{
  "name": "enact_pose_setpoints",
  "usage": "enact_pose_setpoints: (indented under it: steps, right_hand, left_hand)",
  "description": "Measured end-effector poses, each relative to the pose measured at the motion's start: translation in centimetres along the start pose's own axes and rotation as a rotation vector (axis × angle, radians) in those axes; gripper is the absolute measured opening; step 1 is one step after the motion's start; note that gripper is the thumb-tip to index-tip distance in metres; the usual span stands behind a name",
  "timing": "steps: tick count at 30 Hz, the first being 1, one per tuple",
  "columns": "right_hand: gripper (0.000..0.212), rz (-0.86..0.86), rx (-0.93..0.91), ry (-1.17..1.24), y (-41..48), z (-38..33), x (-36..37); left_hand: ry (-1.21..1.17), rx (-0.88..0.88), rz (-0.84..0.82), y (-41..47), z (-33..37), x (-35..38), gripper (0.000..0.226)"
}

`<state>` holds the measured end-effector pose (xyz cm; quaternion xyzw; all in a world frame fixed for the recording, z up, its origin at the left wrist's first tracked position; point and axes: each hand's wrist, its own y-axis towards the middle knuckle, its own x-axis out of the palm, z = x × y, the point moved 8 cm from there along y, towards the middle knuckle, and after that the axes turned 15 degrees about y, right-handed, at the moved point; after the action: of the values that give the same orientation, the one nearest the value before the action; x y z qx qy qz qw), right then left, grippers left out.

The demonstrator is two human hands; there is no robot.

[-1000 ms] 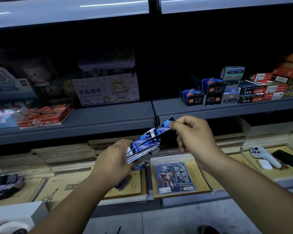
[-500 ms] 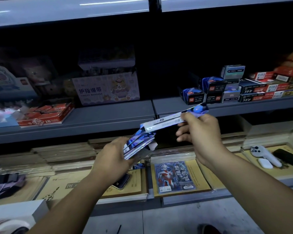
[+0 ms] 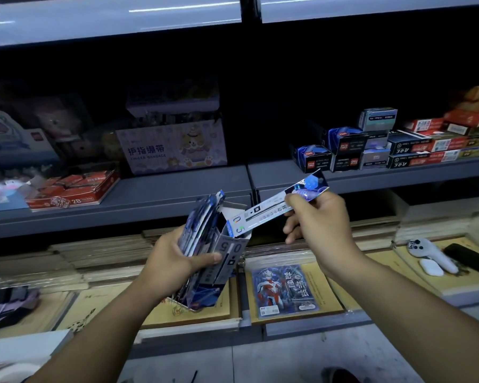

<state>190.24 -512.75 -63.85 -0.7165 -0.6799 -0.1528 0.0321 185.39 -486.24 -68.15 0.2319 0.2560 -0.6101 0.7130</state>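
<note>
My left hand (image 3: pixel 174 258) grips a bundle of flat blue-and-white packets (image 3: pixel 209 244), held nearly upright in front of the lower shelf. My right hand (image 3: pixel 315 219) pinches one long packet (image 3: pixel 277 208) at its blue end. That packet slants down to the left and its white end touches the top of the bundle. Both forearms reach in from the bottom of the view.
A grey middle shelf (image 3: pixel 177 194) carries a finger-bandage box (image 3: pixel 172 145), red 2B boxes (image 3: pixel 72 189) and small dark boxes (image 3: pixel 343 150). Below lie stacked notebooks, a hero-printed pack (image 3: pixel 285 288), a white controller (image 3: pixel 429 252) and earbud case (image 3: pixel 432 268).
My right hand has drawn one packet out of the bundle, up and to the right. My left hand has turned the bundle from slanted to nearly upright.
</note>
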Motion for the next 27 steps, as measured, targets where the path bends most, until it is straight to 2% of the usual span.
enact_pose_setpoints:
  steps: [3, 6, 9, 11, 16, 19, 24, 27]
  right_hand:
    - [0.017, -0.064, -0.035, -0.127, -0.3, 0.2, 0.8]
    - [0.015, -0.198, -0.115, -0.405, -0.7, 0.5, 2.3]
    - [0.026, -0.321, -0.075, -0.575, -0.9, 1.4, 3.3]
    - [0.027, -0.286, -0.085, -0.54, -0.8, 1.1, 3.1]
    - [0.004, -0.317, -0.137, -0.262, -1.7, -0.2, 3.9]
    - [0.014, -0.347, -0.138, -0.143, -2.2, -0.7, 4.4]
    - [0.028, -0.391, -0.09, -0.235, -2.3, 0.3, 5.1]
    - [0.025, -0.313, -0.058, -0.259, -1.8, 0.9, 4.5]
  left_hand:
    - [-0.002, 0.013, -0.012, -0.1, 0.2, 0.2, 0.039]
    - [0.023, 0.033, -0.021, -0.2, 0.3, 0.5, 0.04]
    - [0.058, 0.061, -0.024, -0.1, 0.5, 0.7, 0.041]
    - [0.083, 0.066, -0.025, 0.0, 0.4, 0.8, 0.042]
    - [0.257, 0.099, 0.011, 0.3, 0.5, 1.3, 0.052]
    - [0.491, 0.185, 0.088, 0.3, 1.7, 1.5, 0.052]
    - [0.676, 0.277, 0.109, 0.0, 2.8, 2.5, 0.051]
    - [0.733, 0.28, 0.127, -0.1, 3.0, 2.7, 0.051]
